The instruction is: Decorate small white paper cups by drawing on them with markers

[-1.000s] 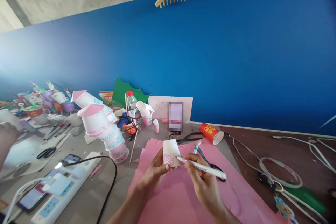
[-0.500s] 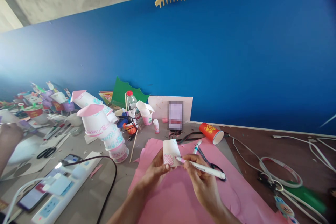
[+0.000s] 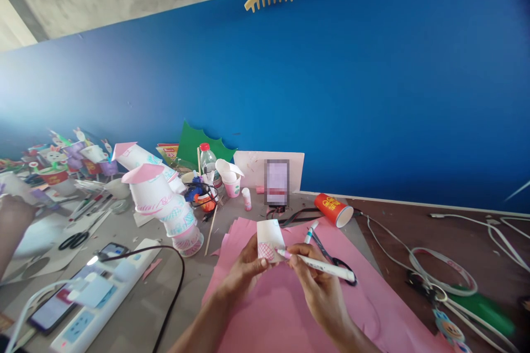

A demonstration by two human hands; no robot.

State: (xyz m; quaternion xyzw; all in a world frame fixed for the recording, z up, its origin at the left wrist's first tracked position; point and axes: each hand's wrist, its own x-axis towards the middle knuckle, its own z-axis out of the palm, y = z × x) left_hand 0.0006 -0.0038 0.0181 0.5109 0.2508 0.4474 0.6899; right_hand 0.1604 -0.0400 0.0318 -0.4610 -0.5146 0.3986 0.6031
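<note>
My left hand [image 3: 247,266] is closed around the side of a white paper cup [image 3: 270,233], its thumb across the lower front. Pink crosshatched lines cover the cup's lower left part. In my right hand [image 3: 317,281] is a white marker [image 3: 327,267] with a pink end, gripped like a pen, its tip at the cup's lower right side. Both hands are above a large pink sheet of paper [image 3: 269,320]. On that sheet, just beyond my right hand, lie black scissors [image 3: 345,269] and a second marker [image 3: 310,231] with a teal band.
Decorated paper-cup towers [image 3: 149,193] stand at left, near a power strip [image 3: 78,325] with a black cable. A red paper cup [image 3: 333,210] lies behind the sheet. White cables [image 3: 389,251] spread at right. Another person's hand [image 3: 16,220] shows at the far left edge.
The marker tip has shifted very slightly left against the cup. Otherwise both my hands and the cup stay in nearly the same place.
</note>
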